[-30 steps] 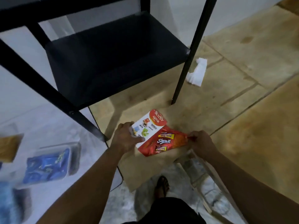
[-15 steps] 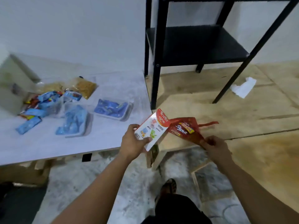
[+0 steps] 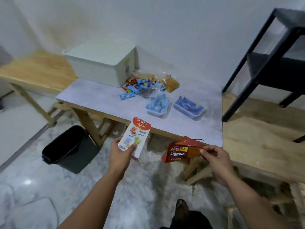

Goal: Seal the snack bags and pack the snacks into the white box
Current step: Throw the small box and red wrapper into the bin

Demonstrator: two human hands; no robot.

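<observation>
1. My left hand (image 3: 121, 153) grips the Astor box (image 3: 134, 137) by its near end, thumb across the front, held up just short of the surface (image 3: 102, 100).
2. My right hand (image 3: 214, 157) pinches the red Beng-Beng bag (image 3: 179, 152) by its right edge; it hangs over the floor, near the surface's front edge.
3. The white box (image 3: 100, 63) sits at the far left of the surface, open, with loose snacks (image 3: 137, 87) piled just right of it.
4. I reckon the bag needs closing first, so I'd set the Astor box down to free a hand.
5. Then fold the bag's torn top flat before it goes in, so nothing spills.
</observation>
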